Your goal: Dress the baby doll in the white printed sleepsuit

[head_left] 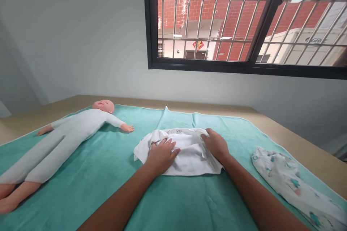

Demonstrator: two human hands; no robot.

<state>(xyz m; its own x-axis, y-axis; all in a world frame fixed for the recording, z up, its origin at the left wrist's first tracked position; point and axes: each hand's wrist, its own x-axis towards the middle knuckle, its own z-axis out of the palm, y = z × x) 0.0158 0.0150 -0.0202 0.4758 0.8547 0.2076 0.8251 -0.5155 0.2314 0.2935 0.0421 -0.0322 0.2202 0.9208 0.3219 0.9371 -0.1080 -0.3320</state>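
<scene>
A small white baby shirt lies bunched on the green blanket in front of me, its inside showing and a small printed label at its far edge. My left hand rests on the shirt's left part with the fingers spread. At the upper right edge, my right hand is closed on the fabric, thumb and fingers around the cloth. Part of the right fingers is hidden by the shirt.
A baby doll in a white bodysuit lies face up at the left. Patterned baby pants lie at the right. The green blanket covers a wooden table against the wall, below a barred window.
</scene>
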